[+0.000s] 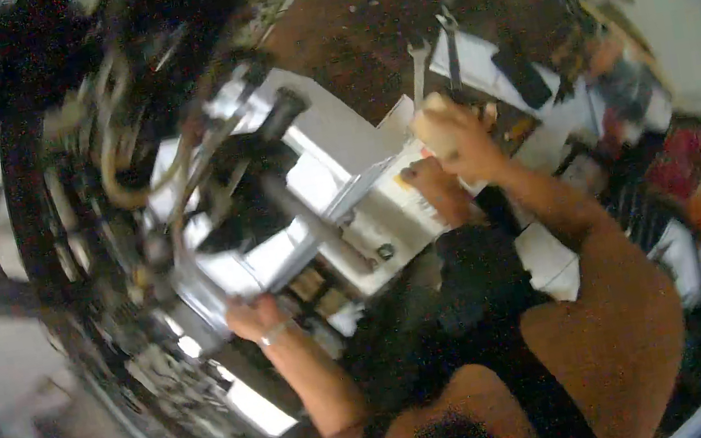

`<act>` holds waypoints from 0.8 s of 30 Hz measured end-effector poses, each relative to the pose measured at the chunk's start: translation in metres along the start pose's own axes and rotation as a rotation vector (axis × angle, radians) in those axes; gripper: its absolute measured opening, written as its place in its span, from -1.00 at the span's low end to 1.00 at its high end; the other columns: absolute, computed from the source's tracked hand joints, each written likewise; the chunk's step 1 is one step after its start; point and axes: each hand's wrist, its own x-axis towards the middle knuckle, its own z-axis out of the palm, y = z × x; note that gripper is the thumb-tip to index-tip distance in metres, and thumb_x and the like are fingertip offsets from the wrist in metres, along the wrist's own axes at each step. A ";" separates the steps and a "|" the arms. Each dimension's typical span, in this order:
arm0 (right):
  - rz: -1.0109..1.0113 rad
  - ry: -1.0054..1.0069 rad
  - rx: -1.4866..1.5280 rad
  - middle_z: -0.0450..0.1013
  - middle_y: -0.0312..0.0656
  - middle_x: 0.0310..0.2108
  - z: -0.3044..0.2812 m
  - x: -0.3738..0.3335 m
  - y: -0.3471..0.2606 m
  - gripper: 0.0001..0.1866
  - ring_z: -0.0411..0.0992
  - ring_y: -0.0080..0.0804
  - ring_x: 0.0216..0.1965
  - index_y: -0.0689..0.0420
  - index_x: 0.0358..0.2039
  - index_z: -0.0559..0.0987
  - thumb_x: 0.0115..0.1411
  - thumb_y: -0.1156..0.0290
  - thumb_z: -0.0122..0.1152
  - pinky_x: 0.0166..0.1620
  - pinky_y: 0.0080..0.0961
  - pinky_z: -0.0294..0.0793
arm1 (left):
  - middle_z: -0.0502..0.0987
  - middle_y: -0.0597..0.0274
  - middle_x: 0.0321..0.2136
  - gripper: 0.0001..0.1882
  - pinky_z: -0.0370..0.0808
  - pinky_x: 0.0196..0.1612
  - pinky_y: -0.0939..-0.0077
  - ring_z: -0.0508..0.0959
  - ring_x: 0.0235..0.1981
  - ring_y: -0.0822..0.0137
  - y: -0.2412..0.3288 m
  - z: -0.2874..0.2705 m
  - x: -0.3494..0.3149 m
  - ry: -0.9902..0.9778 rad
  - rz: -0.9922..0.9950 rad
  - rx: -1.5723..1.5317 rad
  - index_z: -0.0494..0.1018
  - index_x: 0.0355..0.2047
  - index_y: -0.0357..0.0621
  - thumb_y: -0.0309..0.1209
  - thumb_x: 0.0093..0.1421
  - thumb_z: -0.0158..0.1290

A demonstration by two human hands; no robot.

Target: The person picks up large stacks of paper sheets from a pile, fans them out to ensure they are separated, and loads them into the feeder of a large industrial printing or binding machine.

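The picture is motion-blurred. My left hand (251,317) grips the rim of a shiny metal machine part (201,288) at the lower left of a dark engine-like assembly (246,199). My right hand (467,145) is raised over white sheets (336,129) and closed around a pale rounded object (431,128); I cannot tell what kind of thing it is. A black rod (315,225) runs diagonally across the white sheets between the two hands.
A spanner (418,66) and dark pliers (452,47) lie on white paper on the brown floor (357,25) behind my right hand. Hoses and cables (117,164) hang at the left. Cluttered boxes and red items (689,156) sit at the right.
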 end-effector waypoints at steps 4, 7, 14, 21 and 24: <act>0.146 0.295 0.594 0.14 -0.04 0.20 -0.061 0.060 -0.010 -0.22 0.20 -0.26 0.15 0.11 0.18 0.25 -0.13 0.56 0.25 0.16 -0.38 0.20 | 0.57 0.03 -0.41 -0.47 0.53 -0.38 0.17 0.55 -0.45 0.04 0.015 0.064 -0.083 -0.067 0.078 0.797 0.46 -0.20 -0.38 -0.16 -0.08 0.14; 0.078 0.223 0.892 0.25 -0.12 0.13 -0.019 0.112 -0.084 -0.31 0.33 -0.44 -0.02 0.17 0.18 0.24 -0.02 0.49 0.18 0.06 -0.51 0.31 | 0.56 0.01 -0.49 -0.49 0.51 -0.44 0.29 0.52 -0.52 0.15 -0.002 -0.050 0.075 -0.198 0.285 1.231 0.46 -0.24 -0.47 -0.27 -0.13 0.20; -0.216 0.430 0.988 0.38 -0.16 -0.06 -0.054 0.206 -0.161 -0.35 0.35 -0.48 -0.11 0.15 0.19 0.24 0.04 0.35 0.09 -0.04 -0.53 0.33 | 0.46 -0.06 -0.34 -0.59 0.49 -0.30 0.25 0.48 -0.38 0.17 0.019 -0.043 0.053 -0.237 -0.040 0.919 0.36 -0.20 -0.52 -0.49 -0.08 0.06; -0.189 0.237 0.652 0.11 0.04 0.21 -0.053 0.247 -0.187 -0.40 0.26 -0.17 0.11 0.04 0.20 0.23 0.17 0.11 0.00 0.18 -0.37 0.16 | 0.37 -0.14 -0.20 -0.65 0.47 -0.16 0.22 0.44 -0.25 0.18 0.048 -0.029 0.053 -0.291 -0.081 0.936 0.25 -0.16 -0.56 -0.70 -0.02 -0.08; -0.102 0.075 0.583 0.09 0.03 0.23 -0.036 0.235 -0.200 -0.39 0.18 -0.11 0.18 0.04 0.20 0.22 0.21 0.00 -0.06 0.22 -0.30 0.11 | 0.31 -0.10 -0.19 -0.62 0.38 -0.15 0.23 0.35 -0.22 0.16 0.044 -0.034 0.067 -0.289 -0.216 0.763 0.21 -0.14 -0.58 -0.68 -0.02 -0.11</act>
